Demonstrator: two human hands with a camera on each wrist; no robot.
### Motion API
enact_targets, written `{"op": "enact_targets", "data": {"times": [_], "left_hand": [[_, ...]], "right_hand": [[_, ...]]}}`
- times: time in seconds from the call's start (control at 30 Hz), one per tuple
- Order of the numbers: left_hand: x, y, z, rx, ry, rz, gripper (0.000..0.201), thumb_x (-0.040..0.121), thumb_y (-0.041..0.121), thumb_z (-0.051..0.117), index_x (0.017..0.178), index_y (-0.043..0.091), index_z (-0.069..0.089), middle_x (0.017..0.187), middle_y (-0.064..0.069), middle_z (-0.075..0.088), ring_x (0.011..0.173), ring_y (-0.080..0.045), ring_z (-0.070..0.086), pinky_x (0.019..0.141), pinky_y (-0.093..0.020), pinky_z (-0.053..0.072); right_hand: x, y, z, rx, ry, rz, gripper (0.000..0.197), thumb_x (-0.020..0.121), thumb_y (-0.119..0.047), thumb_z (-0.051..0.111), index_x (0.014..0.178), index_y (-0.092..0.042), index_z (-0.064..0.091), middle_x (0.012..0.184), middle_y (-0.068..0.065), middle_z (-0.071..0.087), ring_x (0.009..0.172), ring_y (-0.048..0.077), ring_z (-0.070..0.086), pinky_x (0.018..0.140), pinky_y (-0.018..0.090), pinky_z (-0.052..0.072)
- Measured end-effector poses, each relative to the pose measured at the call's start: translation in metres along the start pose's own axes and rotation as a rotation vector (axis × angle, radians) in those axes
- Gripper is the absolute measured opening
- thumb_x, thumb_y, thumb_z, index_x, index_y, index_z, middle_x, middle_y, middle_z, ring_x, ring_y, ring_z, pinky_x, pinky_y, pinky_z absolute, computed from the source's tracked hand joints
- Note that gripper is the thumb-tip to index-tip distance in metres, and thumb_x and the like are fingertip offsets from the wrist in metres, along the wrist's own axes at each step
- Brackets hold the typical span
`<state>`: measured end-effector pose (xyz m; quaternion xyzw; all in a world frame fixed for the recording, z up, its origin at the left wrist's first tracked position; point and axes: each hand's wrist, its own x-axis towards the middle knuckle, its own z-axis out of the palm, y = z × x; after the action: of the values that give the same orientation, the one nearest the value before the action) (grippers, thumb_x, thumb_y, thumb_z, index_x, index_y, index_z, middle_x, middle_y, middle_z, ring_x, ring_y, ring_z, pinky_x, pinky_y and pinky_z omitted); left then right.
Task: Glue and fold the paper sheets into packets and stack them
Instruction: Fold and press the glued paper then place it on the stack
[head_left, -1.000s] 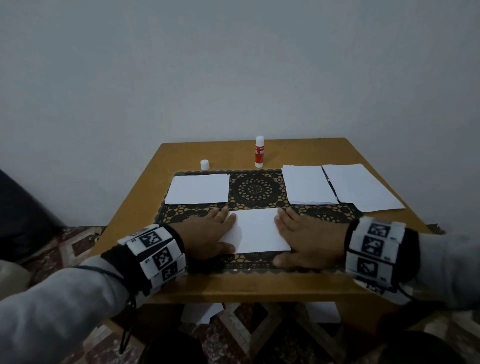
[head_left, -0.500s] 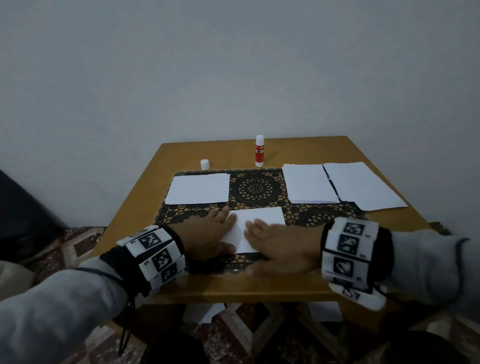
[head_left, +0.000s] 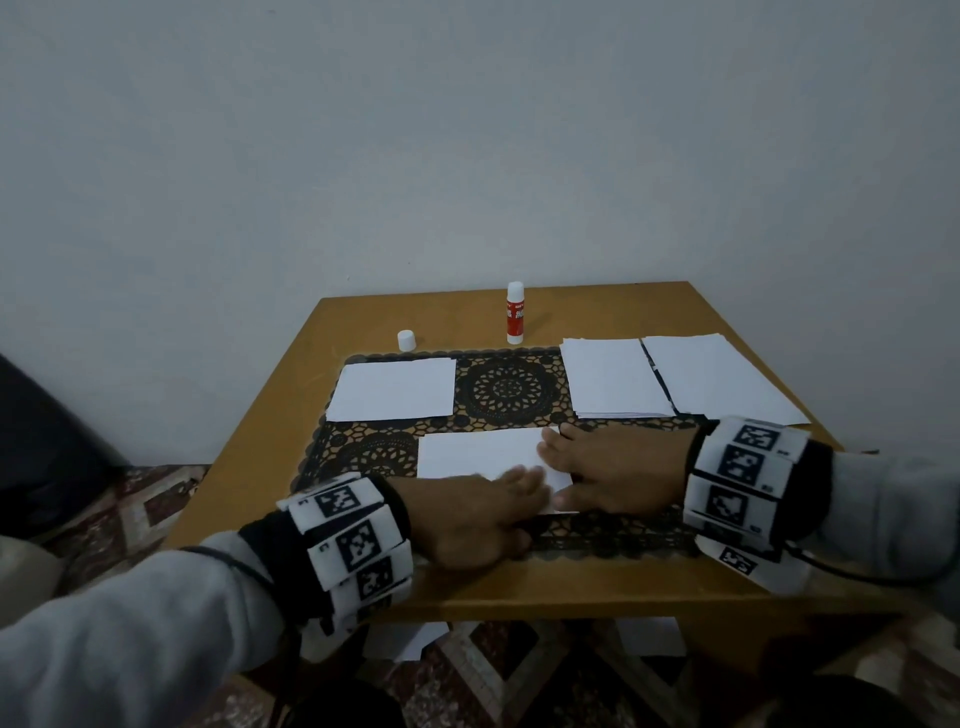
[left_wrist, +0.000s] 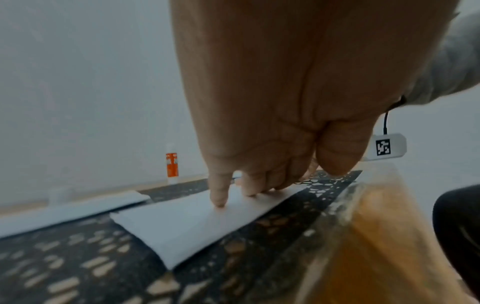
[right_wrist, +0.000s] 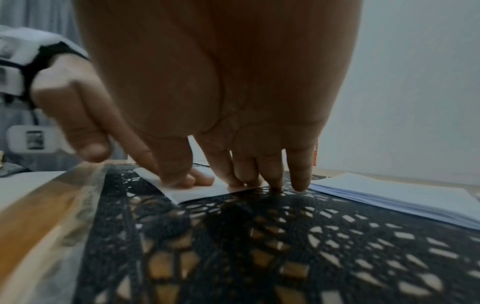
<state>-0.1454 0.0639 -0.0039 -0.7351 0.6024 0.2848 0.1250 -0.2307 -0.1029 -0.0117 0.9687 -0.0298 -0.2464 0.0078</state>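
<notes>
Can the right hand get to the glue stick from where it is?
Probably yes. The right hand lies flat on the folded paper, holding nothing, and the glue stick stands upright beyond it with only bare mat between.

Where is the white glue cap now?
In the head view, the cap stands on the bare table, far left, beyond the lace mat, left of the glue stick.

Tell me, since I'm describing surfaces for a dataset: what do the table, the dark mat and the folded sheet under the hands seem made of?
Table: likely wood or wood-look laminate, orange-brown with a slight sheen.
Mat: probably lace or crochet-style openwork, black and matte; the tabletop shows through its holes.
Folded sheet: thin white matte paper, lying flat under the left hand and right hand.
</notes>
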Motion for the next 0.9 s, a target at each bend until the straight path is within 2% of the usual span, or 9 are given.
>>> {"op": "enact_targets", "data": {"times": [0.07,0.17,0.2,0.37,0.5,0.63,0.73,0.83,0.9], "left_hand": [[0.004,-0.009,-0.001,0.008,0.014,-0.035,0.064,0.103,0.035,0.029,0.152,0.013,-0.005,0.159,-0.005,-0.013,0.146,-0.017,-0.01,0.118,-0.038,0.0],[0.004,-0.032,-0.004,0.066,0.041,-0.278,0.073,0.1,0.046,0.028,0.15,0.009,-0.012,0.157,-0.012,-0.019,0.146,-0.023,-0.012,0.12,-0.04,0.004],[0.001,-0.032,-0.002,0.072,0.028,-0.3,0.076,0.099,0.049,0.027,0.149,0.009,-0.012,0.156,-0.012,-0.021,0.146,-0.024,-0.012,0.12,-0.041,0.006],[-0.029,-0.005,0.017,0.093,-0.072,-0.08,0.078,0.098,0.056,0.021,0.149,0.01,-0.014,0.155,-0.009,-0.023,0.145,-0.02,-0.018,0.121,-0.038,0.0],[-0.032,-0.027,0.02,0.084,-0.016,-0.273,0.082,0.096,0.058,0.019,0.148,0.006,-0.016,0.155,-0.015,-0.023,0.145,-0.026,-0.016,0.121,-0.039,0.002],[-0.04,0.002,0.036,0.121,-0.089,-0.125,0.086,0.094,0.063,0.02,0.148,0.007,-0.016,0.152,-0.01,-0.027,0.144,-0.024,-0.02,0.121,-0.04,0.001],[-0.042,-0.01,0.028,0.084,-0.063,-0.208,0.088,0.092,0.065,0.015,0.147,0.005,-0.017,0.152,-0.012,-0.027,0.144,-0.024,-0.019,0.12,-0.035,-0.002],[-0.045,-0.017,0.029,0.112,-0.077,-0.282,0.103,0.074,0.076,0.002,0.146,0.005,-0.02,0.153,-0.014,-0.027,0.144,-0.026,-0.02,0.119,-0.035,-0.003],[-0.048,-0.005,0.034,0.119,-0.112,-0.225,0.093,0.086,0.07,0.01,0.147,0.006,-0.019,0.153,-0.011,-0.028,0.143,-0.023,-0.022,0.119,-0.034,-0.004]], "right_hand": [[-0.001,0.001,-0.003,-0.009,0.007,-0.007,0.067,0.101,-0.044,0.035,0.154,-0.012,0.009,0.162,0.007,0.001,0.149,0.022,0.008,0.119,0.04,0.018],[-0.001,0.0,-0.005,-0.027,-0.013,-0.001,0.067,0.102,-0.043,0.035,0.154,-0.013,0.006,0.162,0.006,-0.001,0.149,0.021,0.005,0.12,0.037,0.014],[0.0,0.001,-0.004,-0.028,-0.016,-0.003,0.067,0.101,-0.043,0.035,0.154,-0.013,0.006,0.162,0.006,-0.002,0.149,0.021,0.004,0.12,0.036,0.014],[0.003,0.004,-0.002,-0.028,0.002,-0.009,0.07,0.1,-0.046,0.037,0.154,-0.015,0.005,0.162,0.005,-0.002,0.149,0.02,0.005,0.12,0.036,0.014],[0.001,0.003,-0.002,-0.023,0.008,-0.013,0.07,0.101,-0.045,0.037,0.154,-0.014,0.006,0.162,0.005,-0.002,0.149,0.021,0.005,0.12,0.036,0.014],[0.002,0.003,-0.001,-0.02,0.013,-0.014,0.072,0.1,-0.047,0.039,0.154,-0.015,0.006,0.162,0.005,-0.001,0.149,0.02,0.006,0.12,0.036,0.015],[0.002,0.003,0.0,-0.025,0.026,-0.014,0.072,0.099,-0.048,0.039,0.154,-0.015,0.006,0.162,0.005,-0.001,0.149,0.021,0.006,0.12,0.036,0.016],[0.003,0.002,0.0,-0.031,0.025,-0.013,0.073,0.099,-0.048,0.04,0.154,-0.015,0.006,0.162,0.005,-0.002,0.149,0.021,0.007,0.12,0.037,0.016],[0.003,0.003,0.001,-0.028,0.016,-0.009,0.074,0.099,-0.048,0.04,0.154,-0.015,0.005,0.162,0.005,-0.002,0.149,0.022,0.006,0.12,0.038,0.016]]}}
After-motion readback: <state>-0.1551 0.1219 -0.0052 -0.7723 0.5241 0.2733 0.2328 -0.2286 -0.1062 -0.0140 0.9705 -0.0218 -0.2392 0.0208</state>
